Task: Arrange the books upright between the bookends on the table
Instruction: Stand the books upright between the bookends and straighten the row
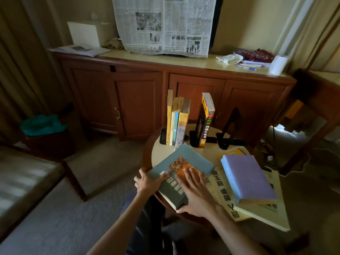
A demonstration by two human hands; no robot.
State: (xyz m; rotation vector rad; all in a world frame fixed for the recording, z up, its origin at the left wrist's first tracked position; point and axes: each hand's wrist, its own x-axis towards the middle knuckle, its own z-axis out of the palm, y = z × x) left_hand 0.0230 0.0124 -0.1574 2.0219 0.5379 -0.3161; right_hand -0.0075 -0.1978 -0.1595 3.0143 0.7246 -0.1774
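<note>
A grey-green book (185, 161) with an orange cover picture lies flat at the near left of the small round table (161, 150). My left hand (149, 183) grips its left edge, thumb on the cover. My right hand (195, 192) lies flat on the cover with straight fingers, its thumb at the near edge. Three books (177, 122) stand upright at the back by a black bookend (162, 136). A black-and-yellow book (207, 120) leans on a second bookend (195, 137). A third bookend (230, 129) stands to the right. A purple book (248, 176) lies on a flat cream book (261, 212).
A wooden cabinet (139, 96) stands behind the table, with a hanging newspaper (165, 24), papers and a pen on top. A bin with a teal bag (42, 126) sits at the left. A chair seat (25, 181) is at the near left.
</note>
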